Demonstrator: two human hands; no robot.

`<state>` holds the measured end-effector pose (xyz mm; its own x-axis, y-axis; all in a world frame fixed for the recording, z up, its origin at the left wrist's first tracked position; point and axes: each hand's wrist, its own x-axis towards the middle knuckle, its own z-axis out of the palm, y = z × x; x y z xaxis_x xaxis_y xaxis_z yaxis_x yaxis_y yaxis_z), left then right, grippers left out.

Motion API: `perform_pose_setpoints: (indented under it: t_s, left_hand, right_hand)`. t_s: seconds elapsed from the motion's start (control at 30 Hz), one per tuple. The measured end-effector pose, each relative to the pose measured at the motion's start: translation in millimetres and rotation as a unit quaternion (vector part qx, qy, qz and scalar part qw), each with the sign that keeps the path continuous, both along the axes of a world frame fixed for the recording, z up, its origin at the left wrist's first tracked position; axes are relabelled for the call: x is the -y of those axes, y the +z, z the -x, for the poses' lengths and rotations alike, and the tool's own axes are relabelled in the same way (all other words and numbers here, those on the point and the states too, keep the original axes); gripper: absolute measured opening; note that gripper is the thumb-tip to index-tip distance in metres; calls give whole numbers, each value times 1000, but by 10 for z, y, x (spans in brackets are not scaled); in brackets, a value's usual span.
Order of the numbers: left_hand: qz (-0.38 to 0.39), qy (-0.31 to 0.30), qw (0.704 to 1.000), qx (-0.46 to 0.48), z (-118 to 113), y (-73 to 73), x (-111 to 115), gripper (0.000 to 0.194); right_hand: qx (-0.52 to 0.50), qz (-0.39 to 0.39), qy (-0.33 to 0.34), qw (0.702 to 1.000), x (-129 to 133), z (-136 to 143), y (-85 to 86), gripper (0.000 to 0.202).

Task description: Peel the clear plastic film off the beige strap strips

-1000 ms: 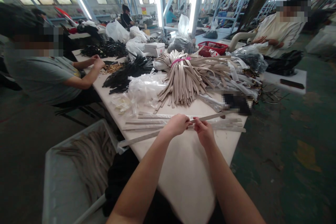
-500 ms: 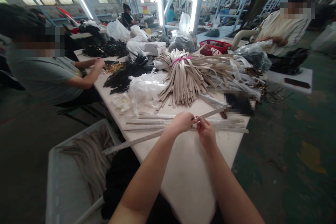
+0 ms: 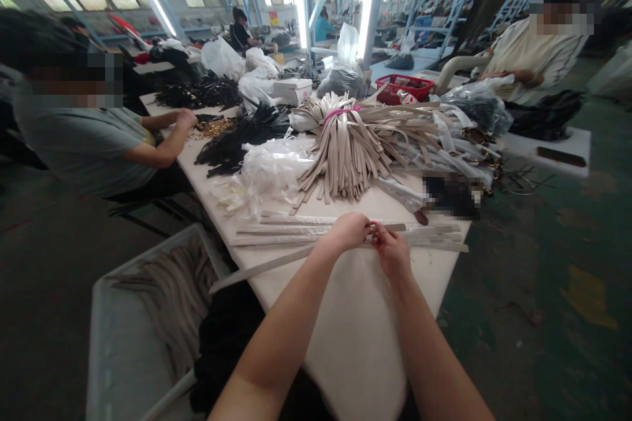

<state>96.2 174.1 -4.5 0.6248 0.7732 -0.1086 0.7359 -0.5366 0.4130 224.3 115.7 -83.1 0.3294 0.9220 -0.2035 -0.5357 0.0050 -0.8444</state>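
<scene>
Both my hands pinch one long beige strap [image 3: 269, 268] at the middle of the table's near part. My left hand [image 3: 351, 231] is closed on it, and the strap's long end runs out to the left past the table edge. Close beside it, my right hand [image 3: 391, 247] is closed on the strap too, and a short end sticks out to the right. The fingertips nearly touch; what lies between them is partly hidden. Beneath the hands, several wrapped pale strips [image 3: 276, 230] lie across the table.
A large bundle of beige straps [image 3: 345, 151] with a pink tie stands beyond my hands. White plastic wrappings [image 3: 271, 168] and black straps [image 3: 247, 131] lie to its left. A white bin [image 3: 106, 283] of straps stands at left. A person [image 3: 83, 131] sits at left, another [image 3: 533, 59] at right.
The strap's right end has dropped from a slanted position to nearly level, and less of it shows. Its left end has shifted slightly right. Both hands stay closed on it.
</scene>
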Motion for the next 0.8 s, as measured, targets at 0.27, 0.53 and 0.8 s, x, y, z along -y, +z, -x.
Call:
perform_pose_setpoints:
  t_s: [0.27,0.53,0.8]
  left_hand:
    - [-3,45,995,94,44,-53,160,49]
    - [-61,46,996,-55,690,-155,499,29]
    - [-87,15,990,-114,705,-143,420,20]
  right_hand:
    - [11,23,7,1000,57,-157,30,39]
    - [112,38,-189,975,179,-843,40,76]
    - [167,52,-204,963,157,-892,73,79]
